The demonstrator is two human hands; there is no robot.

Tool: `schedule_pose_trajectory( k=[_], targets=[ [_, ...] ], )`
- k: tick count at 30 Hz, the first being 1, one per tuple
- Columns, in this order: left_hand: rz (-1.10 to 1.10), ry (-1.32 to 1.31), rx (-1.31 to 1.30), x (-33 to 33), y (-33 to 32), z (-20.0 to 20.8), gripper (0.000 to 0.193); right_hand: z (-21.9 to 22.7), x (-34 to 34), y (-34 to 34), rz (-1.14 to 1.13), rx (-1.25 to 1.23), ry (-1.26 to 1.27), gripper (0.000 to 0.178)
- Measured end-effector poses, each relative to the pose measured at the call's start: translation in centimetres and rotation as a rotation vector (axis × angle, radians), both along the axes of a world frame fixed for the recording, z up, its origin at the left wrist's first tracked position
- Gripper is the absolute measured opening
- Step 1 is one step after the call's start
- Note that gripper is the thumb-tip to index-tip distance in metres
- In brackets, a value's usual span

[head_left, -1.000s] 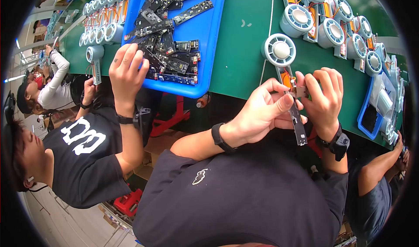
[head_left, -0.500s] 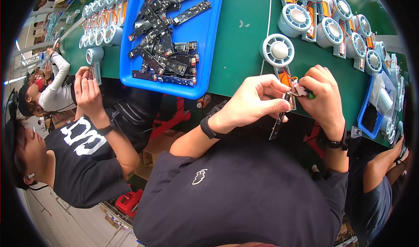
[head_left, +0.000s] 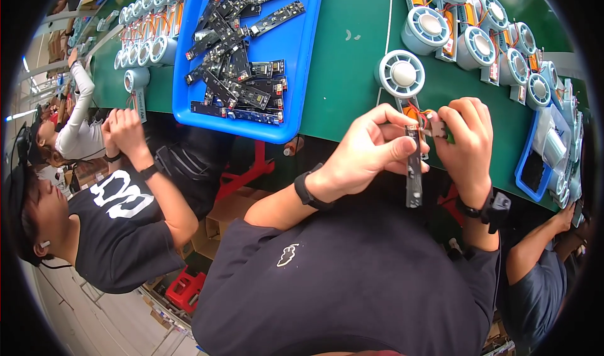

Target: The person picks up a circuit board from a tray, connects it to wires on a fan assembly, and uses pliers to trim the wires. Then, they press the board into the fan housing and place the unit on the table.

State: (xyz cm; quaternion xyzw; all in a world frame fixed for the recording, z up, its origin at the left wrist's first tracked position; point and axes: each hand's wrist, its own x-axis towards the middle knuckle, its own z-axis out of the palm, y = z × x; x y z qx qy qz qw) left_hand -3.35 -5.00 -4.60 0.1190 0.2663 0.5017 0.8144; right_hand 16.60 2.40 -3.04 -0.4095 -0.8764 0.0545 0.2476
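My left hand [head_left: 371,148] grips a narrow dark circuit board strip [head_left: 413,173] that hangs upright over the table's near edge. My right hand [head_left: 467,143] pinches a small pale connector [head_left: 435,128] with red and orange wires against the top of that strip. The wires run up to a white round fan unit [head_left: 401,75] lying on the green table [head_left: 352,73] just beyond my fingers. Both wrists carry dark bands.
A blue tray [head_left: 302,73] with several dark circuit boards sits to the left. Rows of round fan units stand at the top right [head_left: 472,38] and top left [head_left: 151,41]. A co-worker's hands [head_left: 123,129] work at the left; another person's arm [head_left: 535,255] is at the right by a blue bin [head_left: 528,167].
The co-worker's hand pulled back from the blue tray toward their chest. The strip in my left hand swung from tilted to upright, and my hands stayed close together.
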Motion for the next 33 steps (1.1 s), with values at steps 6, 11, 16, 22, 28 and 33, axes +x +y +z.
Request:
schedule_pose_trajectory(
  k=[6, 11, 16, 22, 28, 33],
  targets=[
    [-0.056, 0.302, 0.041, -1.6, 0.6, 0.3, 0.021, 2.4, 2.4, 0.0, 0.126, -0.175, -0.123, 0.023],
    [-0.04, 0.494, 0.161, -2.0, 0.3, 1.4, 0.021, 3.4, 6.2, 0.9, -0.078, -0.453, -0.275, 0.03],
    [0.072, 0.644, 0.161, -2.6, 0.3, 1.5, 0.022, 3.8, 4.4, 0.6, -0.235, -0.116, -0.179, 0.035],
    [0.209, 0.842, 0.443, -1.4, 1.0, 2.0, 0.019, 2.0, -0.9, 0.3, 0.146, -0.281, 0.35, 0.035],
    [0.225, 1.078, 0.803, -0.6, 3.0, 1.2, 0.023, 0.7, -1.1, 2.2, 0.267, -0.246, 0.403, 0.025],
    [0.17, 0.938, 0.807, -0.8, 3.4, -0.1, 0.028, -1.0, -0.6, 2.3, 0.094, -0.431, 0.633, 0.021]
  ],
)
